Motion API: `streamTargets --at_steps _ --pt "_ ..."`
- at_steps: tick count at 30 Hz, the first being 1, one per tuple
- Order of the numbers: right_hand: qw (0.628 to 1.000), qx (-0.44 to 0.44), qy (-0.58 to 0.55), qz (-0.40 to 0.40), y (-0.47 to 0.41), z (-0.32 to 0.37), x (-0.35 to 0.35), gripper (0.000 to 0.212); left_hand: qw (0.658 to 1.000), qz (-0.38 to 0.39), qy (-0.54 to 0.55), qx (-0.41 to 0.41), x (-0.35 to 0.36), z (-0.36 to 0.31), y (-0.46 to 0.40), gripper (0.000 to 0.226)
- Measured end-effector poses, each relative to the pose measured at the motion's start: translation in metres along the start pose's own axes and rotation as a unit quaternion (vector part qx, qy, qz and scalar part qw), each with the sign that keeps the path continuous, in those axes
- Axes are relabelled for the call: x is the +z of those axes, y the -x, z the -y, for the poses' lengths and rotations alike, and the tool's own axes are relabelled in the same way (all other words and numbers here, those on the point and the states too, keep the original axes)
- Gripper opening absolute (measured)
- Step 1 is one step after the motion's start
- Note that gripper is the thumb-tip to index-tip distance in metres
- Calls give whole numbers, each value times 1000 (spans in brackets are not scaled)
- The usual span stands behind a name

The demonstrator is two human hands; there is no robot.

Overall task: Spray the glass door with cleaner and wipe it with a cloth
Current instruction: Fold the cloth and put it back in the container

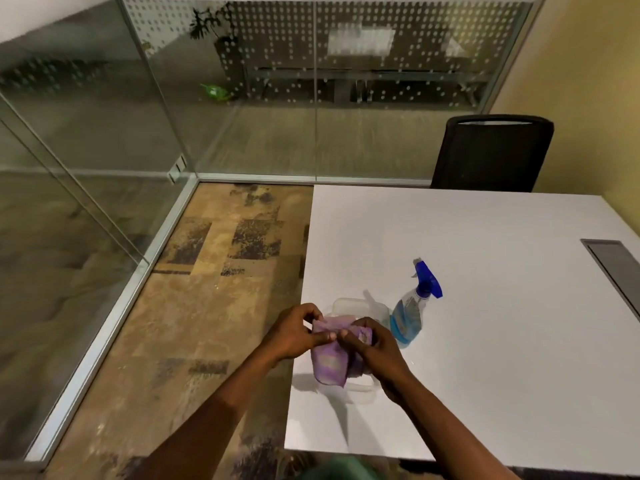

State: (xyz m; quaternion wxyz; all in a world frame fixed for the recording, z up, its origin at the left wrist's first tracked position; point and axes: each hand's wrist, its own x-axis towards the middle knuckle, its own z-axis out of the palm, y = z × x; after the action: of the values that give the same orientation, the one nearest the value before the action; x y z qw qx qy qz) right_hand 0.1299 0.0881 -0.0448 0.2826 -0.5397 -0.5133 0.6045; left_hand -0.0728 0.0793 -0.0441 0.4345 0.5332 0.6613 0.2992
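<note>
The purple cloth (329,355) is held over a clear plastic box (360,341) at the white table's (485,341) near corner. The left hand (294,332) and the right hand (375,348) each pinch its top edge with closed fingers. It looks soft, light and limp, so the edges are good places to hold. There is one cloth and one spray bottle (414,306) beside it, likely slippery; the glass door (69,150) stands well apart.

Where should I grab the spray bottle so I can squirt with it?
Grab the spray bottle by its thin neck, just under the blue head, probably coming from the right. It stands upright on the table, and the cloth and both hands crowd its left.
</note>
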Motion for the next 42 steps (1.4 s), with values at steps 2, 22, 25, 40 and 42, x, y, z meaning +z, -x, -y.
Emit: streamTargets --at_steps 2,22,25,40,42 --pt "999 22 -24 -15 -4 -2 0 17 999 2 37 -2 3 0 -5 30" --pt "996 64 57 -36 -65 -44 -26 45 981 -54 108 -152 83 33 -21 53" --pt "994 -3 98 -49 -72 -44 -31 38 984 -62 47 -159 96 29 -29 58" --pt "964 65 243 85 -115 -69 -41 16 981 -34 -97 -166 122 32 -51 56" --pt "959 51 266 85 -119 -73 -41 26 979 -26 -106 -172 126 33 -52 56"
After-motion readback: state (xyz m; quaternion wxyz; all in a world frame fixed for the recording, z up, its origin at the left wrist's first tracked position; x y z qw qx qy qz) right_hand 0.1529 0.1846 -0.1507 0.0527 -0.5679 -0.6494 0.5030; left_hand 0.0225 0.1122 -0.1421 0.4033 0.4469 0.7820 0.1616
